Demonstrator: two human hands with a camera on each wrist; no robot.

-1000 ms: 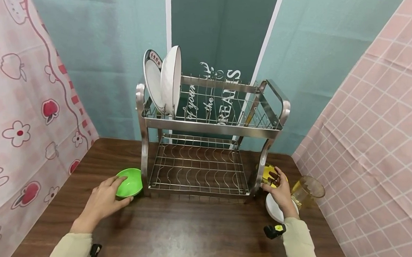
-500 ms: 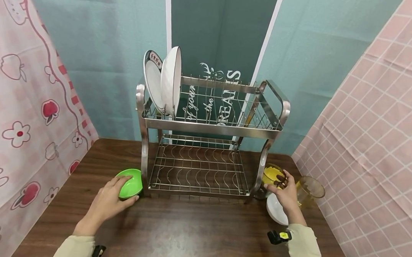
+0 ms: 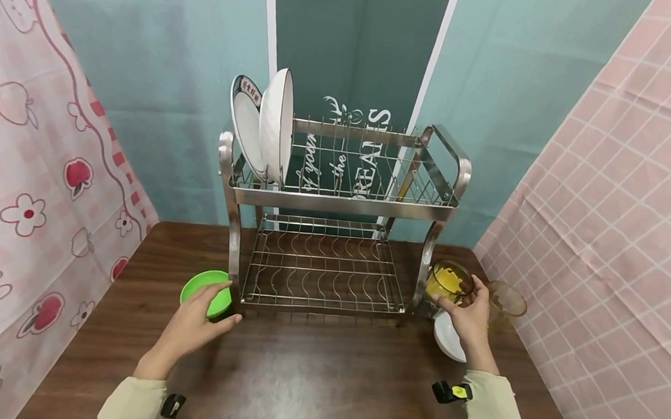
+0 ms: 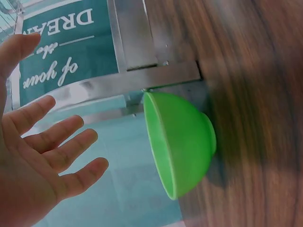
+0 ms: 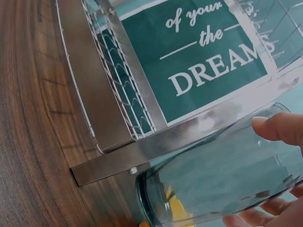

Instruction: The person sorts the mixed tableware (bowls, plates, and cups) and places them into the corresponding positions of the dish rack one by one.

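Glass tumbler (image 3: 446, 287), roughly upright, lies left within the right grip (image 3: 469, 315), clamped by thumb and fingers; left grip (image 3: 194, 323), fingers apart, hovers near green bowl (image 3: 199, 283).

At lower right, a transparent glass (image 5: 218, 175) is held by the right hand (image 5: 288, 213) beside a metal rack (image 5: 199, 125); lettered green cloth (image 5: 147, 40) is seen at top, wooden tabletop (image 5: 23, 118) at left.

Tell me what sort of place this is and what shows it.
Probably a kitchen-style dish-drying corner, perhaps staged: a metal dish rack holds a plate and a white bowl, a green bowl sits beside it on a brown table, and patterned cloth hangs at both sides.
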